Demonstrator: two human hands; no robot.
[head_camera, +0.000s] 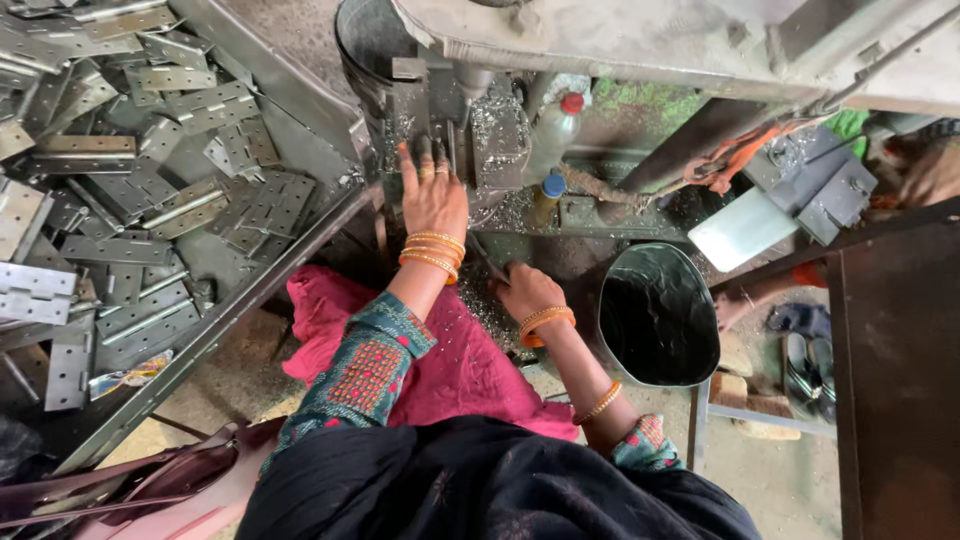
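Your left hand (432, 190) lies flat, fingers spread and extended, pressed on a metal piece at the foot of the drill machine (440, 100), just under its spindle; the piece itself is mostly hidden beneath your fingers, so you cannot tell its shape. Your right hand (525, 290) is curled closed low on the machine bed, near a thin dark rod (487, 258); whether it actually grips anything cannot be told.

The bed around both hands is grey, grimy steel strewn with bright metal shavings (500, 130), which also dust the pink cloth (450, 365) over your lap. Just behind the bed stand two plastic bottles, one with a red cap (557, 125) and one with a blue cap (547, 195).

To your left a long sloping metal tray (260, 290) holds a heap of flat silver hinges (130, 190), each punched with holes and lying at all angles. To your right sits a dark oval bucket (657, 315), well apart from the tray. Beyond it the floor is bare concrete, with a pair of sandals (805, 355) beside a rusty brown table edge (895, 380).
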